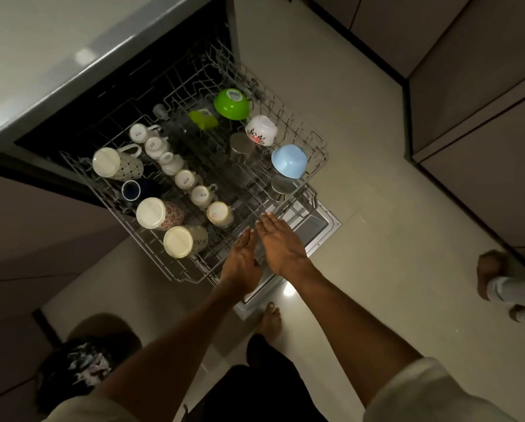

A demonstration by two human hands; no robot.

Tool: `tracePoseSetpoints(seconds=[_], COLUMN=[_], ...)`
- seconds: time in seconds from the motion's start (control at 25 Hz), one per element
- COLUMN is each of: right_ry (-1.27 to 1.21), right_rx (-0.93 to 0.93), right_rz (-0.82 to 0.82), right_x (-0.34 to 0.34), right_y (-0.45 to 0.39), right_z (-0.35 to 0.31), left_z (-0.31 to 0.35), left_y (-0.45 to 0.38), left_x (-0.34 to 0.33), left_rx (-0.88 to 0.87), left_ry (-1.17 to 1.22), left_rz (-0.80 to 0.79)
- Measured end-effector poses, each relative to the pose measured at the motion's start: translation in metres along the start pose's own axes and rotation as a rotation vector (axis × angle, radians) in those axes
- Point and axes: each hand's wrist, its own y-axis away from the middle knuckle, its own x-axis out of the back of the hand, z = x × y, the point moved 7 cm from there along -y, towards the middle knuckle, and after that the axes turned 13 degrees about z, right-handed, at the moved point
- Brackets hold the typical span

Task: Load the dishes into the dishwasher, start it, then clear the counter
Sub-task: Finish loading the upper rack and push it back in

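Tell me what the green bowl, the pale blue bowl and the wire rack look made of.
Round green bowl: probably plastic, with saturated colour, a soft sheen and a label on its base. Round pale blue bowl: likely plastic too, with an even matte pastel surface. Grey wire rack: seemingly coated metal wire, in thin grey rods forming a grid.

Both arms outstretched, left hand (242, 262) and right hand (281, 246) side by side, fingers straight.

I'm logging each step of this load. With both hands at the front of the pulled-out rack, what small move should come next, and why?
Probably push the rack in. It is drawn out over the open door, already holding upturned mugs and bowls, and the left hand and right hand lie flat at its front edge.
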Motion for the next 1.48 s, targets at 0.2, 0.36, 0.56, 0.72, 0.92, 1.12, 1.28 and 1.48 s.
tracePoseSetpoints(seconds=[0.2,0.36,0.56,0.72,0.92,1.12,1.28,1.48], right_ry=[0.039,0.080,0.091,0.084,0.112,0.092,0.001,-0.052], right_rx=[0.067,0.117,0.180,0.252,0.419,0.508,0.695,0.949], right_rz=[-0.001,-0.021,0.000,0.081,0.239,0.246,0.322,0.402], right_x=[0.000,0.003,0.001,0.003,0.016,0.014,0.015,0.017], right_y=[0.003,0.008,0.012,0.009,-0.019,-0.053,-0.069,-0.075], right_z=[0.000,0.001,0.002,0.010,0.017,0.037,0.044,0.045], left_z=[-0.002,-0.001,-0.006,-0.004,-0.001,0.002,0.011,0.020], left_y=[0.001,0.006,0.016,0.018,0.022,0.020,0.020,0.013], left_x=[-0.007,-0.011,-0.018,-0.025,-0.030,-0.046,-0.054,-0.055], left_rx=[0.037,0.025,0.066,0.069,0.117,0.227,0.348,0.483], left_ry=[0.040,0.076,0.076,0.044,0.058,-0.048,-0.109,-0.126], left_rz=[0.063,0.127,0.181,0.255,0.427,0.470,0.492,0.537])
